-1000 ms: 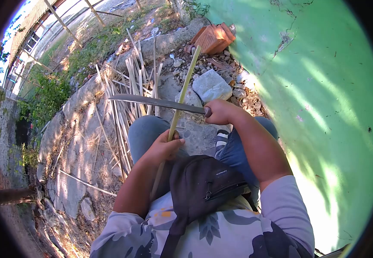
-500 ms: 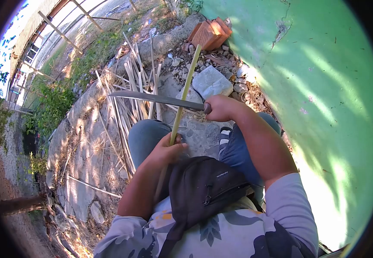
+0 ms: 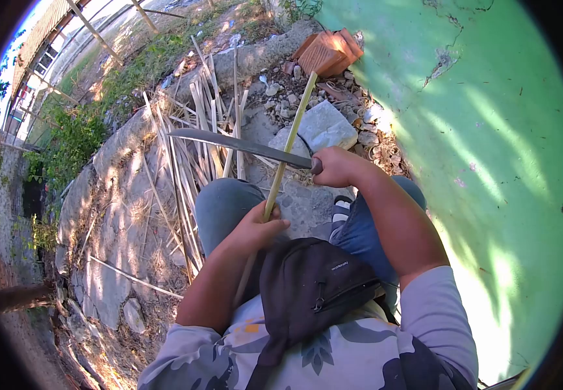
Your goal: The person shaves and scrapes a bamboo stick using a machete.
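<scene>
Strip (image 3: 299, 117) rises clamped in the left hand (image 3: 258, 229), leaning slightly more than before. Right hand (image 3: 340, 166), apart from the left, grips the long knife (image 3: 229, 142), which now crosses the strip nearer that hand, at a steeper slant.

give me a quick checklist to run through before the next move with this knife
1. Knife gripped: ok, the right hand is closed on its handle.
2. Strip held: ok, the left hand is closed around it.
3. Left fingers off the blade: ok, they grip below where it crosses the strip.
4. Hands covered: not ok, both are bare.
5. Left knee safely away from the blade: cannot tell, it shows below it but depth is unclear.
6. Edge biting into the strip: cannot tell at this size.
</scene>
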{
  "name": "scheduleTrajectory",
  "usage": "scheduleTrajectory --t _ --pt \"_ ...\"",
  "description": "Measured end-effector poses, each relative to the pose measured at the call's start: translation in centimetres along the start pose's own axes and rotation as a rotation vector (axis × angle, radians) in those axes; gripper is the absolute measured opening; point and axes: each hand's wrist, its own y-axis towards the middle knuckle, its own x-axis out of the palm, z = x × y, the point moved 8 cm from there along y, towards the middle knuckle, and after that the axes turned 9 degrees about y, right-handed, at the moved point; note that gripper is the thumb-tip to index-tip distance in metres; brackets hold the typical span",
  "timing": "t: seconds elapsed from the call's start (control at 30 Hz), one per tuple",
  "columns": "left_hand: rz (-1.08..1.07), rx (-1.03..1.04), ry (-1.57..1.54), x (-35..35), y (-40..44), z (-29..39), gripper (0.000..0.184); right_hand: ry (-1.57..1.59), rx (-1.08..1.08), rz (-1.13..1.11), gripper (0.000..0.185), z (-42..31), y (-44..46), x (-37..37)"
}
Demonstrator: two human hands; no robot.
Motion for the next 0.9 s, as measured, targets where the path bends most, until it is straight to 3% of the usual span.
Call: scheduleTrajectory --t 0.2,0.37,0.5,0.63,0.73,0.83,0.9 --pt "0.059 0.145 0.181 0.2 0.6 -0.3 0.03 -0.117 -0.067 -0.059 0.022 -1.3 -0.7 0.1" --pt "-0.007 0.046 -0.015 0.0 0.0 0.1 0.031 -0.016 0.103 0.045 0.022 2.6 0.6 -2.1" --pt "-0.055 0.015 -0.169 0.0 -0.1 -0.2 0.028 0.053 -0.026 0.033 0.022 -0.5 -1.0 -0.8" --pt "-0.157 -0.034 -0.233 0.4 -0.4 -0.1 0.027 -0.235 -0.084 0.092 0.021 -3.9 -2.9 -0.1" --pt "-0.166 -0.022 -0.19 0.4 -0.3 -0.5 0.027 -0.271 -0.083 0.063 0.023 -2.5 -2.2 -0.9" --pt "-0.151 -0.032 -0.185 0.7 -0.1 -0.2 0.027 0.005 0.148 0.082 0.028 2.0 0.2 -3.1" --pt "-0.15 -0.056 -0.203 0.7 0.0 -0.5 0.027 0.078 0.19 0.076 0.031 3.0 0.7 -3.5"
